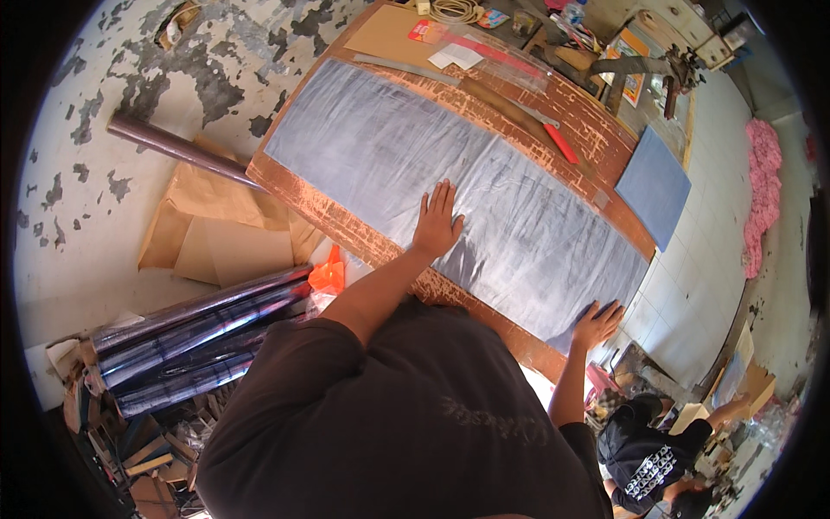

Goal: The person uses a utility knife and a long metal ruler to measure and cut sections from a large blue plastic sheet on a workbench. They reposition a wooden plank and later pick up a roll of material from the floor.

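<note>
A long grey sheet point(363, 138), wrinkled and slightly shiny, is spread over a worn reddish-brown table point(346, 227). My left hand point(437, 221) lies flat on the sheet near its front edge, about the middle of its length, fingers stretched out and pointing away. Near the sheet's right front corner, my right hand point(598, 326) rests with its fingers spread on the surface. Neither hand holds anything. Beyond the sheet lie a red-handled cutting tool point(562, 144) and a long metal strip point(406, 69). I cannot make out whether the sheet is cloth or plastic film.
Shiny rolls point(203, 333) and brown cardboard point(238, 246) are at the left. A blue-grey panel point(654, 186) sits at the table's right end. Cluttered tools point(635, 65) fill the far right corner. Another person point(644, 450) works at the lower right.
</note>
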`<state>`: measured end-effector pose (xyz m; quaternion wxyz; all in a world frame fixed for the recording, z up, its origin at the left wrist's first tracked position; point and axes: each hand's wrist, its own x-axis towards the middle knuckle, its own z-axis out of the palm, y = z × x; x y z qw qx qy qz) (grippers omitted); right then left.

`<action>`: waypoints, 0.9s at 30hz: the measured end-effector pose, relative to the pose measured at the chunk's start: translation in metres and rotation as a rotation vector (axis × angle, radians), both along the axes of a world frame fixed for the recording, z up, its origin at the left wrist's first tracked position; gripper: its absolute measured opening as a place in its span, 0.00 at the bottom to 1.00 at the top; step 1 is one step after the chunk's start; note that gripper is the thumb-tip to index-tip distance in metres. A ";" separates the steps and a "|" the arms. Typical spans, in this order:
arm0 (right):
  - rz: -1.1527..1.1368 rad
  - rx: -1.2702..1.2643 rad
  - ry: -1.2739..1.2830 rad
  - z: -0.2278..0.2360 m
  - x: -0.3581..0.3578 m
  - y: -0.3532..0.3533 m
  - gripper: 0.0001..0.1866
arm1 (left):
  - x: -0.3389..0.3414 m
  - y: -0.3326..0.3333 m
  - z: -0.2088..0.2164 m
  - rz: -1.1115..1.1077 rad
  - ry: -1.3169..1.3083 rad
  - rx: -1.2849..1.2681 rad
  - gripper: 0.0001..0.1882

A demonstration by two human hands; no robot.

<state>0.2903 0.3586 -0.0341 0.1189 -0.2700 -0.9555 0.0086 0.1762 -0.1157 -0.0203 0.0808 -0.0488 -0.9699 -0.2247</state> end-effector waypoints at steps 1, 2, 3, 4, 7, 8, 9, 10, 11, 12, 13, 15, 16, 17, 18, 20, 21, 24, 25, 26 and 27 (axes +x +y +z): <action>-0.001 -0.002 -0.004 0.000 -0.001 -0.001 0.39 | 0.000 -0.002 0.000 -0.003 0.008 0.001 0.41; -0.001 0.003 -0.007 0.000 -0.002 -0.001 0.39 | 0.000 -0.001 0.001 0.001 0.006 0.006 0.40; 0.000 0.008 -0.008 0.000 -0.003 -0.002 0.38 | 0.000 -0.002 0.002 0.005 0.005 0.010 0.40; 0.002 0.012 -0.010 0.000 -0.003 -0.002 0.38 | 0.001 -0.002 0.003 0.010 0.004 0.014 0.40; -0.004 -0.002 -0.007 -0.002 -0.004 -0.003 0.39 | 0.001 -0.003 0.007 0.022 -0.005 0.029 0.40; 0.000 -0.013 -0.013 0.001 -0.004 -0.006 0.39 | 0.003 -0.005 0.007 0.025 -0.008 0.032 0.39; -0.003 -0.026 -0.013 0.000 -0.005 -0.006 0.39 | 0.003 -0.006 0.006 0.031 -0.010 0.037 0.39; -0.011 -0.026 -0.013 0.001 -0.005 -0.006 0.39 | 0.003 -0.007 0.005 0.040 -0.011 0.042 0.39; -0.015 -0.027 -0.015 0.001 -0.006 -0.007 0.39 | 0.004 -0.009 0.004 0.039 -0.014 0.079 0.39; -0.017 -0.027 -0.026 0.000 -0.002 -0.007 0.39 | 0.004 -0.009 0.002 0.042 -0.011 0.078 0.38; -0.026 -0.028 -0.037 -0.001 -0.002 -0.007 0.39 | 0.002 -0.009 0.000 0.046 -0.007 0.076 0.38; -0.024 -0.023 -0.049 -0.003 0.002 -0.001 0.39 | 0.005 -0.005 -0.006 0.056 -0.005 0.074 0.37; -0.025 -0.026 -0.054 -0.006 0.004 -0.001 0.39 | 0.007 -0.005 -0.007 0.062 -0.001 0.068 0.37; -0.021 0.001 -0.062 -0.007 0.004 -0.001 0.38 | 0.006 -0.005 -0.009 0.061 0.010 0.061 0.36; -0.002 0.013 -0.058 -0.010 0.005 0.005 0.38 | 0.006 -0.005 -0.010 0.078 0.016 0.050 0.36; 0.027 0.036 -0.043 -0.014 0.003 0.012 0.38 | 0.008 -0.003 -0.011 0.104 0.035 0.026 0.35; 0.044 0.024 -0.027 -0.015 0.003 0.014 0.38 | 0.009 -0.002 -0.011 0.118 0.022 -0.003 0.34; 0.020 0.005 -0.042 -0.020 0.001 0.016 0.37 | 0.011 -0.004 -0.009 0.136 0.026 0.001 0.34; 0.022 0.018 -0.041 -0.022 0.000 0.017 0.37 | 0.010 -0.006 -0.008 0.142 0.028 -0.022 0.34; 0.024 0.018 -0.039 -0.021 0.000 0.016 0.37 | 0.010 -0.005 -0.010 0.141 0.021 -0.044 0.34; 0.026 0.018 -0.036 -0.021 0.002 0.014 0.37 | 0.010 -0.005 -0.011 0.140 0.015 -0.065 0.34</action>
